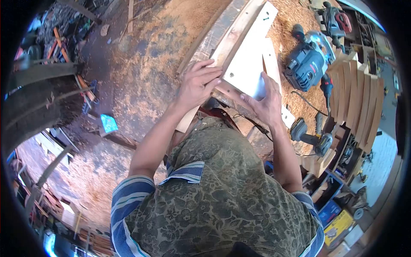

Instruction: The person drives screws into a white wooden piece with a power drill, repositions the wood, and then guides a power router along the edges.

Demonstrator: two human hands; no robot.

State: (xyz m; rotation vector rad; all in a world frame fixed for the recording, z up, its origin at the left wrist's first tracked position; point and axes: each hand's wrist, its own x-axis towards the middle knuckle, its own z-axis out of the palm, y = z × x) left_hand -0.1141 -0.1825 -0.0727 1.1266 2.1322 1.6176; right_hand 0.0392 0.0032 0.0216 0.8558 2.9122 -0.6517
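Observation:
A pale, flat, roughly triangular panel [247,68] with small dark holes lies on the workbench, framed by wooden strips. My left hand [198,85] rests on the long wooden strip [234,36] at the panel's left side, its fingers slightly spread and pointing right. At the panel's lower right, my right hand [266,100] has its thumb and forefinger apart, touching the panel's surface and edge. A narrow wooden piece [187,120] sticks out below my left wrist.
At the right are a blue-grey power tool [306,64] with a cable, a cordless drill [314,139] and stacked curved wooden pieces [357,100]. Sawdust covers the floor [141,64] at the left, where a blue packet [108,123] lies.

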